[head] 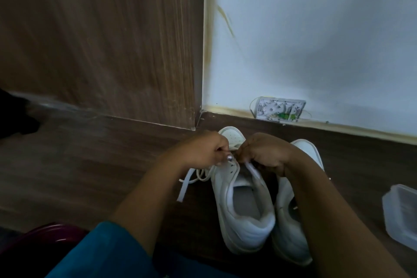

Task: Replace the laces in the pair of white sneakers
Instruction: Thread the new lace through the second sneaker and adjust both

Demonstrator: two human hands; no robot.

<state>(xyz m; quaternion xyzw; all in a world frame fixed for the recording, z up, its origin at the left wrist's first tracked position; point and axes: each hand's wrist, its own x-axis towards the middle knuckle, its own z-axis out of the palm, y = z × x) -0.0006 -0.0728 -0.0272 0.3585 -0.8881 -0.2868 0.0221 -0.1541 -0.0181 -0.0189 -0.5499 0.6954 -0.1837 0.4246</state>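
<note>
- Head view: I see the left sneaker (243, 216) and right sneaker (291, 235) side by side, touching, on the dark floor (90, 165), toes toward the wall.
- The left hand (203, 149) pinches the white lace (186, 186) above the left sneaker's eyelets; its loose end trails on the floor.
- The right hand (264, 151) has its fingers curled tight on that sneaker's other eyelet edge.
- A clear plastic tub (401, 216) sits well apart, off to the right.

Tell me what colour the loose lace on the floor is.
White. The lace shows best in the head view, trailing left of the sneaker.
</note>
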